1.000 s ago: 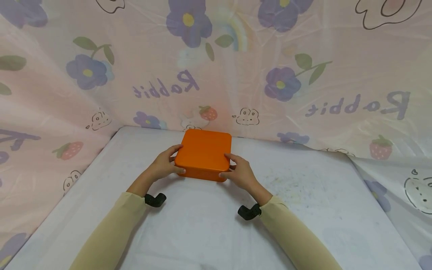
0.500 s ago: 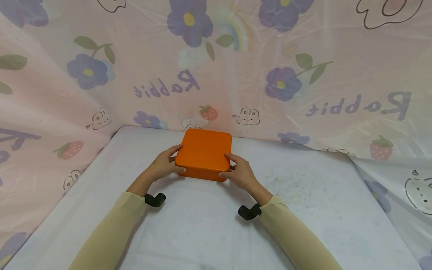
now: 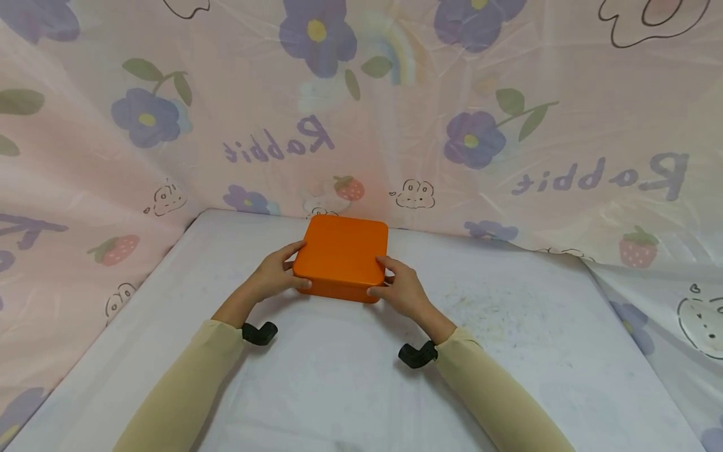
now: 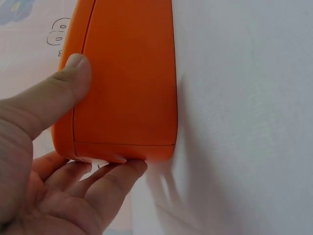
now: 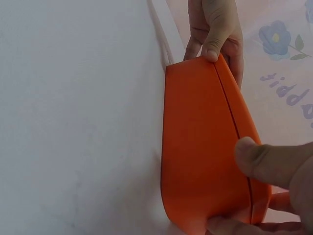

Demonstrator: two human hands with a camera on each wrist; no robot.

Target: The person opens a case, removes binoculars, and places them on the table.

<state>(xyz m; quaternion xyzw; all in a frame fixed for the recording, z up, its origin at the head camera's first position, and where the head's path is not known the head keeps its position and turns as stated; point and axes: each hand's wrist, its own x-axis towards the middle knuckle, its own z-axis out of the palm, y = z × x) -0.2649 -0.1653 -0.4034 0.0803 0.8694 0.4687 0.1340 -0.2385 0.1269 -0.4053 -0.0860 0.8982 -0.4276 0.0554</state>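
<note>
Near the patterned backdrop [image 3: 395,144], the squarish orange box [image 3: 341,251] lies between my left hand [image 3: 273,274] and right hand [image 3: 405,290], neither nearer; both grip it, thumbs [image 4: 77,78] on the side facing me.

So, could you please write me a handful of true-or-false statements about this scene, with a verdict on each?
1. The left hand and the right hand both grip the box. True.
2. The box is blue. False: it is orange.
3. A thin seam runs along the side of the box. True.
4. The backdrop is plain white. False: it is printed with purple flowers and other motifs.
5. The right thumb lies flat on top of the box. False: it presses the near side.
</note>
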